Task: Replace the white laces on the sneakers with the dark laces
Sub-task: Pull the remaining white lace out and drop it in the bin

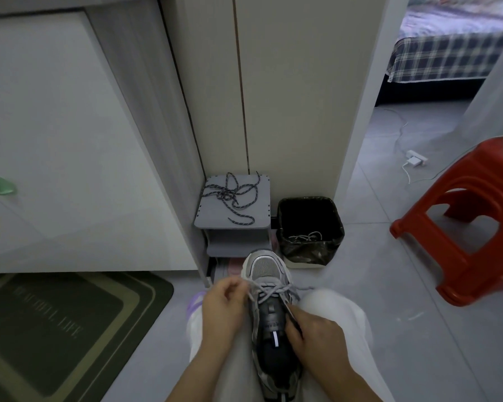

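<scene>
A grey sneaker [269, 288] lies on my lap, toe pointing away, with a white lace [269, 292] crossed through its front eyelets. My left hand [222, 307] pinches the lace at the shoe's left side. My right hand [314, 332] grips the shoe's right edge by the upper eyelets, fingers curled over it. Dark speckled laces [233, 195] lie tangled on top of a small grey stand [209, 219] ahead. Another white lace [305, 236] lies inside a black-lined bin [337, 224].
A red plastic stool [465, 224] stands at the right. A dark doormat [64, 326] lies at lower left, under a white cabinet [55, 134]. A charger and cable [415, 161] lie on the tiled floor beyond the doorway, with a bed [447, 53] behind.
</scene>
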The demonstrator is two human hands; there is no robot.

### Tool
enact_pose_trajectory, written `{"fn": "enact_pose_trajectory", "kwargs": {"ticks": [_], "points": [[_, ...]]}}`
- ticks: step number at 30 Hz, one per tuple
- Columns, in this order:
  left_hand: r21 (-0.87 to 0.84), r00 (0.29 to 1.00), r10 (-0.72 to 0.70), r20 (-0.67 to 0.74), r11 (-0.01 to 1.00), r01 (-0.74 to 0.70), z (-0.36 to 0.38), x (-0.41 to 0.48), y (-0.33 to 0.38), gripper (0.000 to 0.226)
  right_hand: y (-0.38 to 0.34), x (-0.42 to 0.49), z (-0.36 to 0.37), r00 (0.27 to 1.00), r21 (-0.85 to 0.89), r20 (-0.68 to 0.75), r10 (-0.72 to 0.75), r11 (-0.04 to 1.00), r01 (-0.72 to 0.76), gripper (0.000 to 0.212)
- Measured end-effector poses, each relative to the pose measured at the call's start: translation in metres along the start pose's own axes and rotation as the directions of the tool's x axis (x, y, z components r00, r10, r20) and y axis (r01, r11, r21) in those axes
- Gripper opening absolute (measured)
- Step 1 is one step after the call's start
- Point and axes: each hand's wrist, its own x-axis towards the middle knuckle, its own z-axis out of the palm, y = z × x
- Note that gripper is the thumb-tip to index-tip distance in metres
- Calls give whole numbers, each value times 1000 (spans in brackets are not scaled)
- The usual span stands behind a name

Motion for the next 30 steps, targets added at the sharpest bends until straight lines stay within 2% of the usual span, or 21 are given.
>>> {"fn": "enact_pose_trajectory", "kwargs": {"ticks": [3, 5, 9, 11, 14, 17, 20, 23, 25, 28, 30], "points": [[-21, 998, 30, -51, 999, -31, -11, 16, 5, 24, -2, 0, -2, 1000, -5, -5, -14, 1000, 14, 29], [56, 998, 58, 18, 997, -59, -11, 16, 5, 22, -2, -1, -3, 1000, -4, -16, -27, 1000, 27, 28], [244, 985, 38, 169, 967, -79, -3, 0, -12, 2, -1, -1, -2, 999, 3, -10, -33, 999, 34, 28], [269, 991, 45, 126, 960, -78, -1, -7, -15, 6, -1, -1, 0, 999, 6, -28, -31, 1000, 31, 29], [190, 995, 1, 102, 982, -20, 0, -9, -12, 9, -1, -1, 3, 998, 14, -53, -35, 999, 36, 43], [228, 997, 8, 80, 973, -26, -2, -11, -18, 26, 1, -2, 3, 1000, 26, -20, -21, 999, 22, 32], [261, 993, 34, 113, 963, -63, -3, -21, -15, 9, 1, -2, 4, 1000, 33, 5, -6, 999, 6, 30], [236, 988, 114, 104, 962, -135, 3, -24, -17, 13, 1, -3, 5, 1000, 30, -5, -2, 1000, 3, 31], [243, 994, 87, 72, 965, -102, 3, -23, -16, 13, 1, -2, 3, 1000, 25, -16, -11, 1000, 11, 30], [182, 997, 53, -64, 982, -40, -2, -9, -18, 8, 0, -2, 1, 1000, 11, -8, -19, 1000, 20, 30], [171, 996, 32, -82, 985, -18, -7, 1, -12, 12, 0, -2, 1, 1000, 3, -9, -20, 1000, 20, 31]]}}
